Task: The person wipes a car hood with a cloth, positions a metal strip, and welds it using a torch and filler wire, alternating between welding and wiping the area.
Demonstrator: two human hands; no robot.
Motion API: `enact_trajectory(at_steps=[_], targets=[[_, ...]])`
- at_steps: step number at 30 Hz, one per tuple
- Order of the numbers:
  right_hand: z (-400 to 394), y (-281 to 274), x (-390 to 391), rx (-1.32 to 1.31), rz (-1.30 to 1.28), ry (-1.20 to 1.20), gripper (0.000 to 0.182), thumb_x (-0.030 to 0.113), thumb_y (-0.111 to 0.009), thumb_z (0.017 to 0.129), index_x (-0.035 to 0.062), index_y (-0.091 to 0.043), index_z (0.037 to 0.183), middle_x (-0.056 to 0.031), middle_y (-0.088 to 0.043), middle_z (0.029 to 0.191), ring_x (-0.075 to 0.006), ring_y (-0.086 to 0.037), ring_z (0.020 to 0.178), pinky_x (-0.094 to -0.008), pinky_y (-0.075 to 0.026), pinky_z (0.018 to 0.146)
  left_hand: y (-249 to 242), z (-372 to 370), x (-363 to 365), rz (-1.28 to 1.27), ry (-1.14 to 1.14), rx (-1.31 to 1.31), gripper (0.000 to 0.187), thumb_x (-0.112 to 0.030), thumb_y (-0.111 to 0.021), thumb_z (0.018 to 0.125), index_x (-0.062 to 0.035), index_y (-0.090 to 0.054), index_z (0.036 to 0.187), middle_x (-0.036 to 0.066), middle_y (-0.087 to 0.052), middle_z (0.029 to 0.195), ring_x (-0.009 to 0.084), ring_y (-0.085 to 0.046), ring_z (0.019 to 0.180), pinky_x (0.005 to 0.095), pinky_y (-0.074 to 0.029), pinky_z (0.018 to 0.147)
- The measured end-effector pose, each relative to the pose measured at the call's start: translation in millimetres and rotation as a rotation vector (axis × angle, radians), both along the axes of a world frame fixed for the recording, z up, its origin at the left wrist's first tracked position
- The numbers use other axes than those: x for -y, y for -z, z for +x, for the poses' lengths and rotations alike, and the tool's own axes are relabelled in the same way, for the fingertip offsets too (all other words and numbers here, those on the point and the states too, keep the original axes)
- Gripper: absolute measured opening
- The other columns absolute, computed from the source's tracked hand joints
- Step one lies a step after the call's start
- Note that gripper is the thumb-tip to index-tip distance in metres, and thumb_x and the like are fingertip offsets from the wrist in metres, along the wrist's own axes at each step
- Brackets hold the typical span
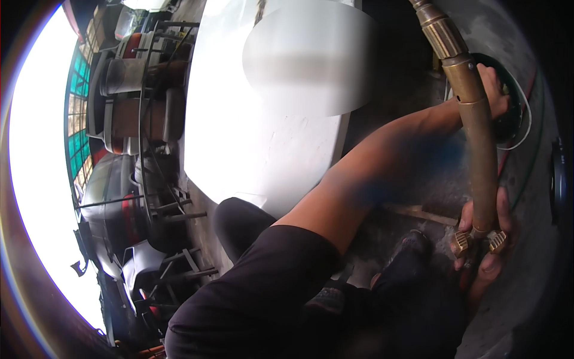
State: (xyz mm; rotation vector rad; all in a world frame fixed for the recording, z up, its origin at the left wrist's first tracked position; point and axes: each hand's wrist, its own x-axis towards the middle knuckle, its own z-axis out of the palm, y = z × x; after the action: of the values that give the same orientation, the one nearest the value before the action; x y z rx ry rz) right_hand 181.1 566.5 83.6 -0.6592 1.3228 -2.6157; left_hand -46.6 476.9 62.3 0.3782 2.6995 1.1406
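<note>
A brass gas torch [472, 128] runs from the top edge down the right side, with two ribbed brass knobs at its lower end. My right hand [503, 224] is wrapped around that end from behind, fingers beside the knobs. My bare left forearm, below a black sleeve, stretches across the view. At its end my left hand [495, 93], partly hidden by the torch, is in or against a dark green bucket-like container [511, 116] with a thin white loop that looks like a handle. Its fingers look curled; what they hold cannot be made out.
A large white panel [257, 155] fills the upper middle, partly blurred. Metal racks [143, 113] with stacked vehicle parts stand at the left, before a bright opening. Dark trouser legs and a shoe [412, 242] show low in the view. Concrete floor [526, 281] lies at right.
</note>
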Motion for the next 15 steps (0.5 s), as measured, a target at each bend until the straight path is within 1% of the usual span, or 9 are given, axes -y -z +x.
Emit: enact_trajectory(at_steps=[2, 3, 5, 6, 8, 9, 11, 13, 15], targets=[[-12, -35, 13, 0.244, -0.247, -0.089, 0.066, 0.016, -0.077, 0.087, 0.0057, -0.050, 0.147, -0.0215, -0.056, 0.136, -0.0202, -0.071, 0.069, -0.0260, -0.061, 0.048, 1, -3, 0, 0.011, 0.011, 0.105, 0.044, -0.034, -0.076, 0.077, 0.0059, -0.075, 0.095, 0.025, -0.072, 0.100, 0.0354, -0.073, 0.097, 0.0398, -0.059, 0.089], [-11, -34, 14, 0.247, -0.245, -0.096, 0.066, 0.016, -0.077, 0.087, 0.0057, -0.050, 0.147, -0.0215, -0.056, 0.136, -0.0202, -0.071, 0.069, -0.0260, -0.061, 0.048, 0, -1, -2, 0.023, -0.013, 0.092, 0.042, -0.032, -0.075, 0.079, 0.0056, -0.075, 0.096, 0.023, -0.073, 0.099, 0.0342, -0.073, 0.098, 0.0401, -0.060, 0.089], [-4, -23, 14, 0.238, -0.246, 0.008, 0.078, 0.021, -0.080, 0.083, 0.0046, -0.044, 0.151, -0.0234, -0.059, 0.115, -0.0209, -0.069, 0.065, -0.0259, -0.061, 0.048, -5, 1, 3, 0.059, -0.004, 0.110, 0.041, -0.032, -0.074, 0.079, 0.0055, -0.075, 0.097, 0.023, -0.074, 0.099, 0.0335, -0.074, 0.098, 0.0401, -0.060, 0.089], [2, -8, 6, 0.240, -0.244, 0.005, 0.078, 0.021, -0.080, 0.083, 0.0046, -0.044, 0.151, -0.0234, -0.059, 0.115, -0.0209, -0.069, 0.065, -0.0259, -0.061, 0.048, -7, 2, 4, 0.095, 0.014, 0.124, 0.041, -0.031, -0.073, 0.080, 0.0053, -0.075, 0.098, 0.022, -0.074, 0.099, 0.0329, -0.074, 0.097, 0.0401, -0.060, 0.089], [3, 10, -4, 0.064, 0.118, 0.131, 0.093, 0.025, -0.083, 0.080, 0.0053, -0.033, 0.157, -0.0223, -0.057, 0.100, -0.0224, -0.067, 0.063, -0.0260, -0.061, 0.049, -4, 2, 6, 0.102, 0.021, 0.119, 0.040, -0.031, -0.073, 0.081, 0.0055, -0.075, 0.098, 0.022, -0.074, 0.098, 0.0324, -0.074, 0.096, 0.0402, -0.060, 0.088], [2, 3, -2, 0.063, 0.119, 0.132, 0.093, 0.025, -0.083, 0.080, 0.0053, -0.033, 0.157, -0.0223, -0.057, 0.100, -0.0224, -0.067, 0.063, -0.0260, -0.061, 0.049, -5, 1, 6, 0.109, 0.032, 0.112, 0.040, -0.031, -0.072, 0.082, 0.0058, -0.075, 0.097, 0.022, -0.075, 0.096, 0.0320, -0.074, 0.096, 0.0404, -0.061, 0.087], [-1, -21, 7, 0.284, -0.137, 0.035, 0.095, 0.023, -0.082, 0.081, 0.0074, -0.030, 0.159, -0.0241, -0.056, 0.104, -0.0239, -0.067, 0.066, -0.0269, -0.062, 0.051, -11, 1, 7, 0.111, 0.032, 0.143, 0.039, -0.030, -0.072, 0.082, 0.0061, -0.075, 0.095, 0.022, -0.075, 0.094, 0.0323, -0.075, 0.094, 0.0408, -0.061, 0.087], [-3, -26, 9, 0.290, -0.148, 0.034, 0.095, 0.024, -0.082, 0.082, 0.0081, -0.028, 0.159, -0.0237, -0.056, 0.104, -0.0236, -0.067, 0.067, -0.0272, -0.062, 0.051, -10, 0, 7, 0.111, 0.029, 0.172, 0.038, -0.029, -0.072, 0.082, 0.0065, -0.075, 0.094, 0.023, -0.075, 0.092, 0.0326, -0.075, 0.093, 0.0412, -0.061, 0.086], [-2, -25, 8, 0.302, -0.158, 0.026, 0.096, 0.025, -0.081, 0.083, 0.0088, -0.027, 0.160, -0.0233, -0.056, 0.103, -0.0232, -0.067, 0.067, -0.0275, -0.063, 0.051, 9, -2, 2, 0.161, 0.016, 0.008, 0.035, -0.027, -0.073, 0.081, 0.0073, -0.075, 0.090, 0.024, -0.074, 0.087, 0.0334, -0.075, 0.089, 0.0418, -0.061, 0.082]])
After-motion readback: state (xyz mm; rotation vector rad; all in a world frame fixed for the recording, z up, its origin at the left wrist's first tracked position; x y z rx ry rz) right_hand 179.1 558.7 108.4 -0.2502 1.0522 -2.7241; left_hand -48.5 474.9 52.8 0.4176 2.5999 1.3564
